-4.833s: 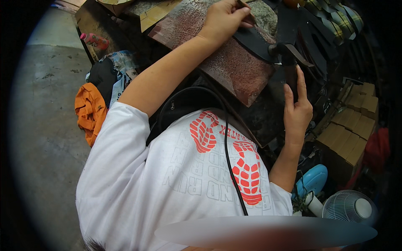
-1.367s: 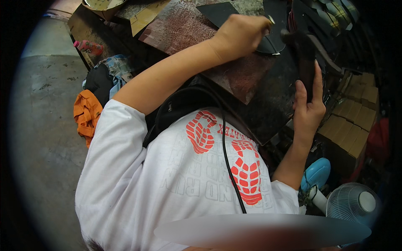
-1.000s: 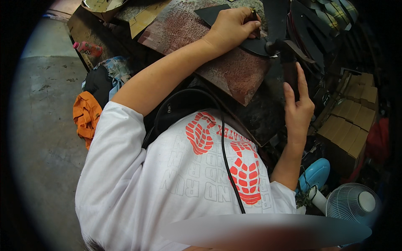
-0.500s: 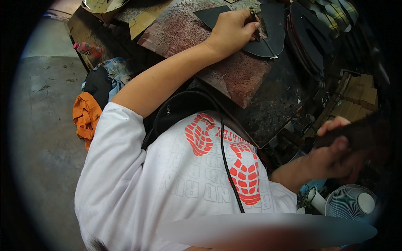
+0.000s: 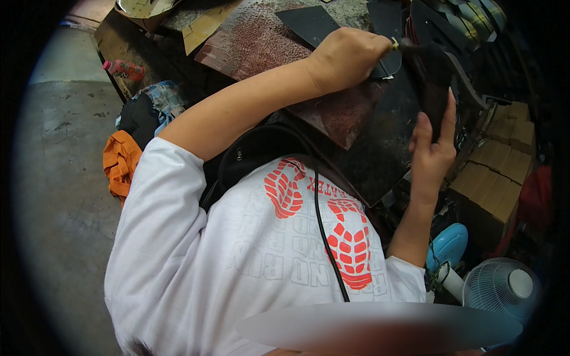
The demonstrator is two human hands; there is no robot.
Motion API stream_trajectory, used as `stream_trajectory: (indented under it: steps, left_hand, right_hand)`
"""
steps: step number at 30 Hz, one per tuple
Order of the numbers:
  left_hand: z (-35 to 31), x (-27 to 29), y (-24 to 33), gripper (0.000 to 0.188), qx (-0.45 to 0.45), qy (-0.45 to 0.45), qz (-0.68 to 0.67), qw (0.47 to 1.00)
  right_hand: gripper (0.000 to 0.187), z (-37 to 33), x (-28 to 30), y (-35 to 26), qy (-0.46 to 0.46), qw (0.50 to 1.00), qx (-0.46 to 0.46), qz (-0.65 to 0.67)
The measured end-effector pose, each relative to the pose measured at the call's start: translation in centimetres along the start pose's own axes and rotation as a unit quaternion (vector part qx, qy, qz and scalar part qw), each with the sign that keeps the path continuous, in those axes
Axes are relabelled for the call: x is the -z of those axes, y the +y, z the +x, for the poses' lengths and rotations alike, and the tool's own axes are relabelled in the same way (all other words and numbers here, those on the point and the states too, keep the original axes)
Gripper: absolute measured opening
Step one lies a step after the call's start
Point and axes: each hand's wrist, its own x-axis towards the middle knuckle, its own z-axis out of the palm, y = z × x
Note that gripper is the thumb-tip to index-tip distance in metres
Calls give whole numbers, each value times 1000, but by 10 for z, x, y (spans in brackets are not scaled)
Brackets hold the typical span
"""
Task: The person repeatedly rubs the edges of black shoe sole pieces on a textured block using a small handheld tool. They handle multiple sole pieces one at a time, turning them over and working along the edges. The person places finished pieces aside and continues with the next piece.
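My left hand (image 5: 350,59) is closed in a fist over the black sheet pieces on the bench. From its right side juts a small tool with a yellowish end (image 5: 395,44); its kind is mostly hidden by the fingers. My right hand (image 5: 433,155) grips a dark, elongated block-like thing (image 5: 438,98), blurred, with fingers along its sides. Its far end is close to the small tool, and I cannot tell whether they touch. Partly under my left hand lies a flat black cut piece (image 5: 301,25) on a reddish, pitted board (image 5: 249,44).
Stacked black curved pieces (image 5: 446,29) stand at the far right. Brown cardboard boxes (image 5: 488,187), a white fan (image 5: 504,285) and a blue round object (image 5: 448,243) are at right. A pink bottle (image 5: 124,70) and orange cloth (image 5: 123,160) sit at left.
My left hand has moved right with the small tool, which has tipped from upright to sideways. My right hand has swung up and leftward with the dark block, close to the left hand.
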Motion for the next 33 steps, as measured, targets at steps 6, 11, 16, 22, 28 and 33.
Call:
stream_trajectory:
  steps: [6, 11, 16, 22, 28, 33]
  left_hand:
    - [-1, -4, -18, 15, 243, 48, -222, 943]
    - [-1, -7, -20, 16, 315, 49, -319, 893]
    - [-1, -6, -17, 15, 266, 37, -256, 929]
    - [2, -3, -6, 12, 74, 41, -75, 994]
    - [4, -4, 1, 10, 8, 3, -13, 1000]
    - [5, -4, 0, 4, 12, 53, -54, 997]
  right_hand:
    - [57, -1, -6, 27, -37, 983, 99, -147]
    - [58, -10, -10, 45, -34, 988, -4, -150]
    - [58, -7, 4, 32, -41, 996, -11, -76]
    - [45, 4, 48, -43, 112, 948, 274, 121]
    - [48, 9, 9, 0, -11, 1000, 8, -24]
    - [43, 3, 44, -4, 105, 978, 165, 68]
